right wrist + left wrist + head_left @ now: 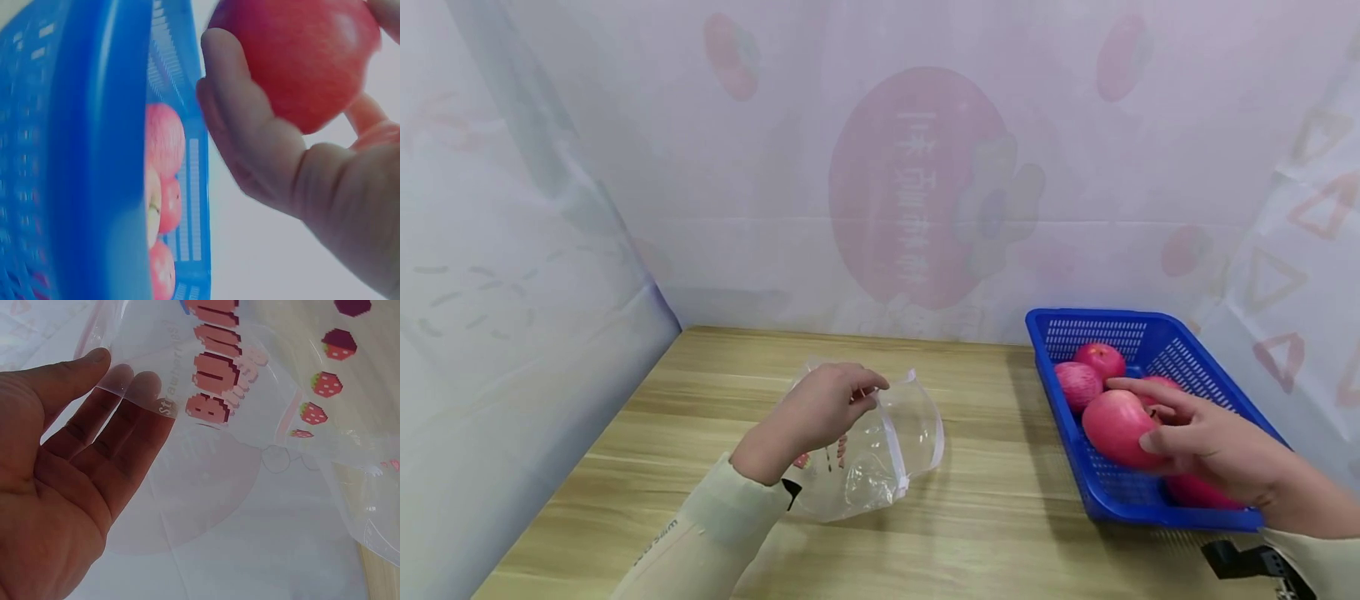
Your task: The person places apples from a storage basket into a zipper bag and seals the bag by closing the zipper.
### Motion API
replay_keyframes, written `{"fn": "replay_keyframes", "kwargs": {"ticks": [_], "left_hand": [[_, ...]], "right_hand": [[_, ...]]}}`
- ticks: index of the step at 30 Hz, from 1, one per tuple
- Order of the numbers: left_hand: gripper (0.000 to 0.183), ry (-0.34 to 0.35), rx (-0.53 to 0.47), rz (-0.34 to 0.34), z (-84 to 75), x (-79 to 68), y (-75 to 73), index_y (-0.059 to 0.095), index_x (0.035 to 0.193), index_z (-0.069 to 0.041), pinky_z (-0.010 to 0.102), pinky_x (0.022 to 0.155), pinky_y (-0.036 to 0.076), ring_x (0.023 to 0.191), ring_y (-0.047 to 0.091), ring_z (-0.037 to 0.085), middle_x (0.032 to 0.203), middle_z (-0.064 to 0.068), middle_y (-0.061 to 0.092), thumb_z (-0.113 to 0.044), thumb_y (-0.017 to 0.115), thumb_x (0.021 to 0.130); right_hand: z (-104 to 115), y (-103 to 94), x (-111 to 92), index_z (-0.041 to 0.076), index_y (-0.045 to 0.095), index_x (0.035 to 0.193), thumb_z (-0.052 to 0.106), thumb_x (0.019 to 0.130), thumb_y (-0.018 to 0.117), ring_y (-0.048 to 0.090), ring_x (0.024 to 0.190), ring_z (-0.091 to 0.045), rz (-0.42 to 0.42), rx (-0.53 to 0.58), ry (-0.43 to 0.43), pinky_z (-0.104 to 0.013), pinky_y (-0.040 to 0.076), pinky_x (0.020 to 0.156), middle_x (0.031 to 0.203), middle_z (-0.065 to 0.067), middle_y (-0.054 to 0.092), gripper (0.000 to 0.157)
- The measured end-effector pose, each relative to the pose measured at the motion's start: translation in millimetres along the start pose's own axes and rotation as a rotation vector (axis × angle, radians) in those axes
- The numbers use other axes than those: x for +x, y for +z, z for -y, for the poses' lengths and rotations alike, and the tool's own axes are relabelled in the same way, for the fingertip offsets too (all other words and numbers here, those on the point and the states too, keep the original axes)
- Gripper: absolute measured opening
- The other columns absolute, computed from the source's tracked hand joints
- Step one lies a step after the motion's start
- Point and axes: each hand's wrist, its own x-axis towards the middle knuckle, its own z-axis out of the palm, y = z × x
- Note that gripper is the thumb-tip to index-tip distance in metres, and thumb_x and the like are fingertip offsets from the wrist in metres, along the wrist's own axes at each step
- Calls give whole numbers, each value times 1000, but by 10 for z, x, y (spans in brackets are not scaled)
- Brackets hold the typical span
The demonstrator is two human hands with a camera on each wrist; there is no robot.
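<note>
In the head view my right hand (pixel 1202 437) grips a red apple (pixel 1120 427) over the blue basket, thumb on the near side and fingers around the back. The right wrist view has the same apple (pixel 306 56) raised beside the basket wall. My left hand (pixel 820 408) holds the edge of a clear plastic zip bag (pixel 868 467) near its white zip strip. Up close in the left wrist view, the fingertips (pixel 147 390) lie behind the bag's film and the thumb is in front. Printed lettering and strawberries mark the bag.
At the right stands a blue perforated basket (pixel 1101 500) with several more apples (pixel 1078 385) inside. Both rest on a wood-grain table (pixel 700 400). A printed white cloth (pixel 760 167) walls off the back and both sides.
</note>
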Motion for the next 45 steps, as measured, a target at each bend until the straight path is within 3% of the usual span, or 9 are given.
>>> {"fn": "replay_keyframes", "kwargs": {"ticks": [7,15,20,25,31,38,45], "left_hand": [[22,7,1,-5,-17,6,9,73,115,-12,27,76,53,83,63,8,97,-4,70,-6,69,93],[21,19,4,-5,-35,6,22,73,114,-12,27,75,53,82,63,7,97,-5,70,-7,69,94],[21,33,-9,-5,-76,-4,23,73,114,-11,27,75,53,83,63,8,98,-5,69,-7,69,94],[21,80,-21,-12,-150,-5,24,73,114,-10,27,75,53,82,63,8,97,-3,69,-6,69,94],[21,134,-21,-26,-224,-1,58,73,112,-9,27,74,53,79,62,8,94,-4,68,-4,71,92],[22,165,-25,-13,-278,12,86,73,114,-9,27,75,53,80,62,7,96,-4,69,-6,71,92],[21,177,-7,-11,-317,26,111,73,114,-10,27,76,53,80,62,8,96,-4,68,-8,71,93]], "right_hand": [[12,198,78,28,39,154,-3,100,44,51,121,-28,11,89,-97,-54,50,92,143,-7,31,63],[88,596,203,31,45,148,6,98,51,51,119,-29,-65,45,-87,-50,52,90,142,-4,41,56],[82,901,320,31,48,146,9,99,53,52,119,-29,-86,134,-79,-50,51,91,144,-10,38,52],[44,1188,483,23,44,148,9,97,56,55,115,-29,-115,224,-28,-49,52,90,146,-20,30,54],[-75,1408,685,15,39,150,9,96,58,60,109,-32,-99,289,-5,-50,53,89,141,-24,36,58],[-140,1572,844,6,31,153,13,95,63,61,106,-30,-120,260,21,-48,53,88,133,-24,43,67],[-206,1634,966,2,36,151,14,92,70,63,98,-27,-145,122,18,-47,56,81,126,-23,51,69]]}}
